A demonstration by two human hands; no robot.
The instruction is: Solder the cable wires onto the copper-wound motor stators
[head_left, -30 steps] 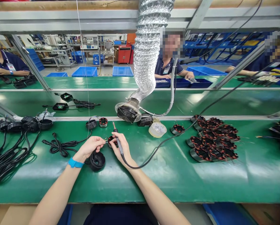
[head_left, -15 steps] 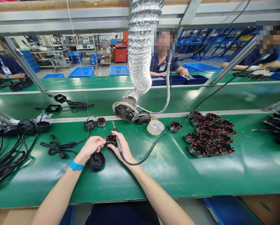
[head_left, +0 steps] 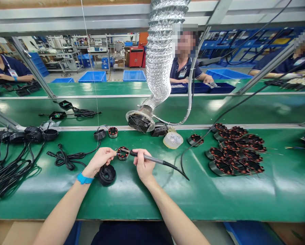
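Note:
My right hand (head_left: 145, 166) is closed around a soldering iron (head_left: 152, 158), its tip pointing left over a copper-wound motor stator (head_left: 123, 153) on the bench. Thin wires (head_left: 117, 151) are pinched between the thumb and fingers of my left hand (head_left: 105, 159), at the stator's left edge. Whether the iron's tip touches a wire is too small to tell. Just below my left hand sits a round black housing (head_left: 107, 175), partly covered by it. Behind the hands stand a second stator (head_left: 112, 132) and a small black cup (head_left: 99, 134) with wires.
A fume extraction duct (head_left: 140, 120) hangs above the bench (head_left: 183, 197). Right of centre are a round translucent container (head_left: 173, 140) and rows of stators (head_left: 235, 149). Black cables (head_left: 16, 170) with housings lie left. The iron's cord (head_left: 181, 160) loops rightward. Co-workers sit across the bench.
My right hand has come off the stator and turned the soldering iron from upright to nearly level, tip leftward over the stator. My left hand stays near the stator's left edge with the wires.

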